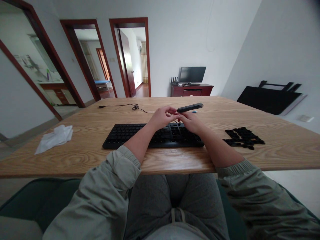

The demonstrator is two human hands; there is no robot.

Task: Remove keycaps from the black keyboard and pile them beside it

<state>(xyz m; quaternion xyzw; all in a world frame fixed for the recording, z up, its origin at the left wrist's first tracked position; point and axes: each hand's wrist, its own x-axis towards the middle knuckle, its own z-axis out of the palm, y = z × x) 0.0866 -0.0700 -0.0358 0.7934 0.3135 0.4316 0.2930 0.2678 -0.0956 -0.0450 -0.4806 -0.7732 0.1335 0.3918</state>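
A black computer keyboard (125,135) lies in front of me on the wooden table, partly covered by my forearms. Some of its key area on the right looks dark, and I cannot tell whether keys are off there. Above its back edge, my left hand (163,117) is closed, its fingertips at the near end of a long, dark, brush-like tool (190,107). The tool points to the right and slightly up. Close against the left fingers, my right hand (191,122) is curled just below the tool. Its exact grip is hidden.
Loose black keycaps (243,136) lie in a pile on the right of the table (155,160). Crumpled white tissue (55,136) is on the left. A thin black cable (135,107) with a knot runs behind the keyboard. A small blue-white item (194,111) is beyond my right hand.
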